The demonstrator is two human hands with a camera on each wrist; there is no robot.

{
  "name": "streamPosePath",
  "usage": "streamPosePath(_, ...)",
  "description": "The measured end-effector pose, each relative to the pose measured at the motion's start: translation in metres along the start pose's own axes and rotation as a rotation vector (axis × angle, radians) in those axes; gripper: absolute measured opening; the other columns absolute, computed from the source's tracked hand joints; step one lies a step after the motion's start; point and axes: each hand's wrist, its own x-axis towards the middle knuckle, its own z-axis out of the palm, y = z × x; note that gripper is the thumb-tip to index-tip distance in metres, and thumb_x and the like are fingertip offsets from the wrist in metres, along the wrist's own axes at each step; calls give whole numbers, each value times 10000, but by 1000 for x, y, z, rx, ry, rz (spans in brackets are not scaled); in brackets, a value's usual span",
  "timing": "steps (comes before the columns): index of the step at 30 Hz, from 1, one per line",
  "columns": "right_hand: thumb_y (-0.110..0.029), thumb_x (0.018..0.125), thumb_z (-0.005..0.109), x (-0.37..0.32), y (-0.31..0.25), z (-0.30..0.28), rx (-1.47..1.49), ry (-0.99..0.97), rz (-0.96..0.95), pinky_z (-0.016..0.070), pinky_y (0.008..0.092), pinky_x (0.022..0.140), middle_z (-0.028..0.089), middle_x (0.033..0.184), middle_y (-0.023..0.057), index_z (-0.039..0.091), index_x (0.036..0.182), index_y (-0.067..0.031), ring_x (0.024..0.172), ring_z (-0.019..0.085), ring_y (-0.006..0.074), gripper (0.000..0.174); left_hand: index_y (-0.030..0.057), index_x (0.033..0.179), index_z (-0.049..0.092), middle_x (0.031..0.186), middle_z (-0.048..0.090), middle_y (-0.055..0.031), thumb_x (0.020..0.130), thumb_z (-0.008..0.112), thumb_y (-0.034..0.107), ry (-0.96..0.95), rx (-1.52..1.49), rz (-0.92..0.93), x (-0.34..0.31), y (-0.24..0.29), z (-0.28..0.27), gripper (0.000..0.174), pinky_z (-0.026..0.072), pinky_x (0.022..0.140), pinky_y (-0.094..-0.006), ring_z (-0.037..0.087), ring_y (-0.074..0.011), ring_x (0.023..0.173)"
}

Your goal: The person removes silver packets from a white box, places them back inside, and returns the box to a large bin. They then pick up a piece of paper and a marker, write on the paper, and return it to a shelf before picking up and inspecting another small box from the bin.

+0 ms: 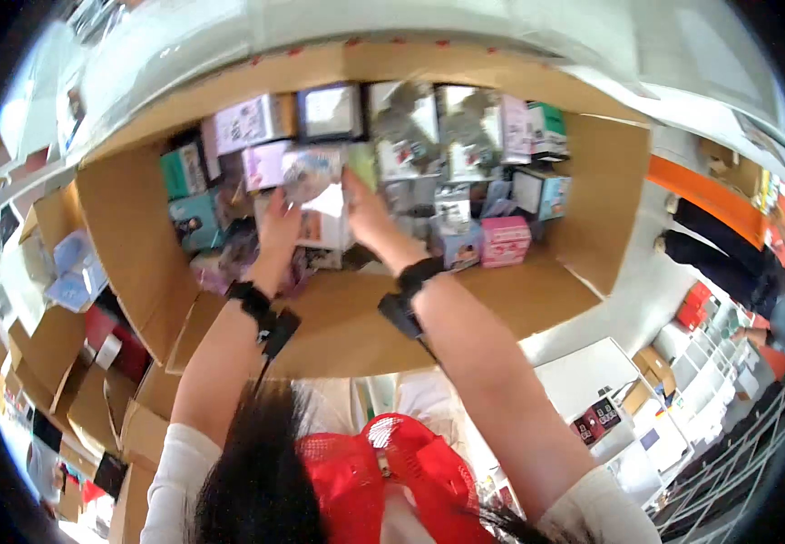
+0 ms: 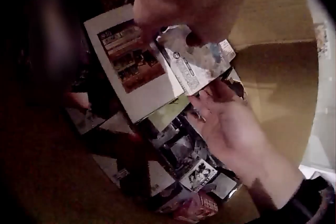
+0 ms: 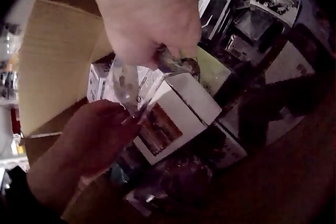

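Note:
Both hands hold a small box with a glossy, picture-printed face (image 1: 313, 172) above the middle of a large cardboard carton. The left hand (image 1: 276, 234) grips its left side; in the left wrist view the thumb and fingers close on the box (image 2: 191, 61). On the opposite side, the right hand (image 1: 376, 222) has its fingers at the edge, bent in the right wrist view. A white box with a reddish-brown panel (image 2: 134, 64) lies just beneath. Beside it shows a pale green box (image 3: 212, 74).
The cardboard carton (image 1: 592, 199) holds several packages: clear-window boxes (image 1: 404, 136), a pink box (image 1: 505, 240), a teal box (image 1: 195, 222) and lilac boxes (image 1: 245, 124). Shelving and open cartons stand to the left. At the right, a person in dark trousers (image 1: 714, 258) is near an orange beam (image 1: 705, 195).

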Motion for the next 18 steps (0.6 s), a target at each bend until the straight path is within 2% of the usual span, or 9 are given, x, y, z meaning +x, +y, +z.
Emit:
streamPosePath(2,-31,852,384,-16,-34,-25,-119,-111,158,275,341,1020,304,1322,264,264,1317,6,1224,319,363,482,-16,1321,278,1078,556,-193,795,534,204,35,143,176,12,-36,4,624,413,828,-319,543,-258,970)
streamPosePath(5,-13,839,395,-29,-56,-57,-183,-40,79,279,363,1028,262,1355,223,263,1320,-16,1239,288,350,498,-15,1332,255,1182,487,-193,818,507,213,-103,12,124,17,-45,-10,617,406,829,-314,508,-254,1031)
streamPosePath(7,-14,815,448,-46,-72,-96,-140,24,11,309,373,997,330,1309,217,318,1281,-10,1205,330,357,484,9,1336,271,1240,440,-199,841,475,190,-242,-267,103,-5,-11,-25,565,390,851,-308,491,-257,1061)
streamPosePath(8,-8,793,482,-58,-82,-120,-138,93,-52,334,387,969,389,1265,225,367,1246,-12,1170,373,367,468,17,1321,313,1246,446,-187,847,460,172,-101,-28,166,-31,20,-29,520,385,872,-303,486,-244,1078)
streamPosePath(10,-26,797,507,-78,-77,-171,-163,77,-44,363,354,942,405,1260,204,414,1215,-12,1142,412,358,428,6,1278,379,1226,475,-170,862,447,171,-96,132,390,-28,27,-41,453,379,896,-306,484,-223,1091)
streamPosePath(13,-42,820,519,-124,-88,-261,-63,201,-62,408,321,873,490,1167,179,488,1144,-4,1059,491,311,327,-8,1210,449,1201,501,-161,877,442,136,-164,342,521,-60,72,-63,363,387,898,-299,486,-202,1098)
streamPosePath(14,-46,829,519,-135,-94,-292,7,231,-39,422,316,845,527,1117,167,506,1124,-4,1016,522,297,299,-11,1195,458,1181,515,-157,880,442,124,-165,296,493,-82,94,-68,343,391,892,-292,494,-196,1084)
streamPosePath(16,-36,843,496,-154,-118,-358,-150,291,-90,441,318,804,576,990,150,538,1079,-9,920,560,287,242,-17,1165,477,1141,542,-148,886,443,99,-172,192,417,-135,122,-70,304,399,879,-277,511,-183,1055)
streamPosePath(18,-27,835,498,-158,-148,-418,-274,472,-276,447,319,780,584,941,142,551,1042,-9,873,569,287,214,-18,1158,480,1099,564,-122,882,453,83,-180,-3,483,-145,96,-75,296,408,860,-264,528,-170,1013)
